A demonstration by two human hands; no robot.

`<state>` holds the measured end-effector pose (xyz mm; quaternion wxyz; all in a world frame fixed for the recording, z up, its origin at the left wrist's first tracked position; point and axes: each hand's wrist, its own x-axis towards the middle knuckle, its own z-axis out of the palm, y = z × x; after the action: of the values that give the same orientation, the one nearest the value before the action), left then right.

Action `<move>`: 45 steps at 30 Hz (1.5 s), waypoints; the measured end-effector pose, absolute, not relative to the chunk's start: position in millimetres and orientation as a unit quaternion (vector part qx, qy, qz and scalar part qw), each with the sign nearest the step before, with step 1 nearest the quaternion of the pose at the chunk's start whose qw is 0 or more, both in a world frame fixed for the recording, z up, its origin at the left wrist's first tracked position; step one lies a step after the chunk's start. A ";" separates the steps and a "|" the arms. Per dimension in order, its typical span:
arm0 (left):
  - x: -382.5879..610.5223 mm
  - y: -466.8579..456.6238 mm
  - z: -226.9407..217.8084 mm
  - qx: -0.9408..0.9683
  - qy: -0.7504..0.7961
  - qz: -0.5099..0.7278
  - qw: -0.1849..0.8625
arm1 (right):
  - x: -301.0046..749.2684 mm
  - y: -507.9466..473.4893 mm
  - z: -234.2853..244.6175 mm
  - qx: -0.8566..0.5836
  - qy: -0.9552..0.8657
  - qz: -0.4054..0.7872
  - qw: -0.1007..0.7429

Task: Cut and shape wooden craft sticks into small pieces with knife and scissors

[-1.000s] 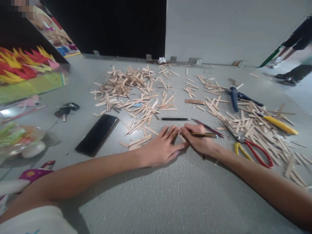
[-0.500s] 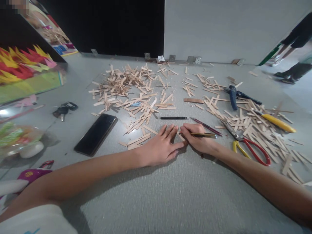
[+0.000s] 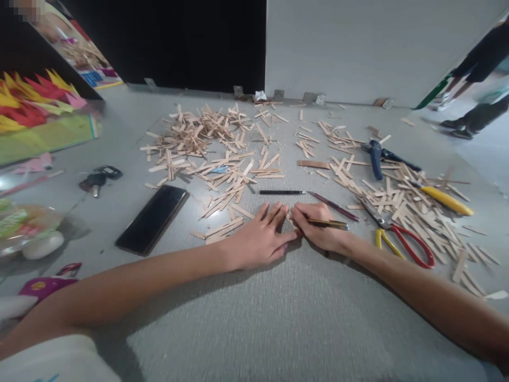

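My left hand (image 3: 259, 240) lies flat on the grey floor with fingers stretched out, pressing down on a small wooden stick (image 3: 290, 220) that shows between the two hands. My right hand (image 3: 318, 229) is closed round a pencil (image 3: 332, 224), its tip at that stick beside my left fingertips. A black pen (image 3: 281, 192) and a dark red pencil (image 3: 333, 206) lie just beyond the hands.
Heaps of wooden craft sticks (image 3: 207, 143) spread across the floor, left and right (image 3: 401, 204). Red-and-yellow scissors (image 3: 397, 239), blue pliers (image 3: 376, 157), a yellow-handled tool (image 3: 445, 199), a black phone (image 3: 151, 218) and keys (image 3: 97, 179) lie around. A person's legs (image 3: 473, 69) stand at the far right.
The hands have barely moved; the view has shifted slightly, and my right hand holds the pencil tip at the same stick.
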<state>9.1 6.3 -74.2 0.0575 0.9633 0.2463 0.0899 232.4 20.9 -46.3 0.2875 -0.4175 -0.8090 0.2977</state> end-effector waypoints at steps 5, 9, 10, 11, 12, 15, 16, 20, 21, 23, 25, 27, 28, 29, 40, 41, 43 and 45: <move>5.3 5.4 -76.6 0.963 0.236 0.102 0.078 | 232.5 17.7 -48.7 -0.440 -0.785 0.296 0.320; 2.6 3.5 -80.4 0.959 0.233 0.128 0.102 | 234.0 16.0 -51.2 -0.466 -0.762 0.299 0.336; 2.1 3.0 -81.0 0.958 0.233 0.131 0.105 | 234.4 16.1 -51.5 -0.476 -0.750 0.301 0.346; 1.6 2.7 -81.5 0.957 0.233 0.134 0.107 | 234.8 16.3 -51.7 -0.485 -0.740 0.302 0.355; 1.3 2.5 -81.6 0.957 0.233 0.135 0.109 | 235.1 16.5 -51.7 -0.490 -0.736 0.300 0.359; 0.4 2.8 -80.8 0.956 0.234 0.136 0.115 | 234.8 17.1 -50.9 -0.477 -0.757 0.291 0.339; 0.2 3.0 -80.2 0.956 0.235 0.133 0.115 | 234.5 17.1 -50.6 -0.469 -0.766 0.290 0.330; 0.2 3.9 -77.3 0.959 0.237 0.115 0.105 | 233.8 17.4 -50.2 -0.466 -0.767 0.291 0.331; 0.2 4.1 -76.9 0.959 0.238 0.113 0.104 | 233.8 17.6 -50.2 -0.469 -0.766 0.289 0.332; 0.0 4.4 -76.5 0.959 0.239 0.113 0.102 | 233.8 18.3 -50.2 -0.473 -0.765 0.286 0.331; -0.5 4.7 -76.8 0.960 0.238 0.111 0.100 | 233.6 18.9 -50.3 -0.473 -0.767 0.285 0.325; -1.3 5.2 -77.6 0.961 0.234 0.110 0.097 | 233.1 19.5 -50.4 -0.472 -0.768 0.288 0.322; -1.7 5.5 -78.0 0.962 0.232 0.111 0.096 | 232.7 19.7 -50.6 -0.471 -0.769 0.289 0.323; -2.1 5.8 -78.4 0.962 0.231 0.111 0.096 | 232.4 19.9 -50.9 -0.468 -0.769 0.289 0.325; -2.7 7.5 -83.6 0.957 0.229 0.136 0.114 | 233.2 21.7 -52.7 -0.464 -0.779 0.288 0.308; -2.7 7.7 -84.2 0.957 0.230 0.137 0.114 | 233.2 21.9 -52.5 -0.463 -0.780 0.287 0.308; -2.5 7.9 -84.8 0.957 0.231 0.138 0.112 | 232.9 22.0 -52.0 -0.462 -0.779 0.287 0.310; -2.1 7.9 -84.2 0.957 0.231 0.135 0.108 | 232.4 21.9 -51.5 -0.463 -0.777 0.291 0.312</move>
<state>-2.1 7.9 -84.2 0.1078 0.9575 0.2308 0.1354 232.4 21.9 -51.5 0.3118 -0.4629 -0.7769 0.2914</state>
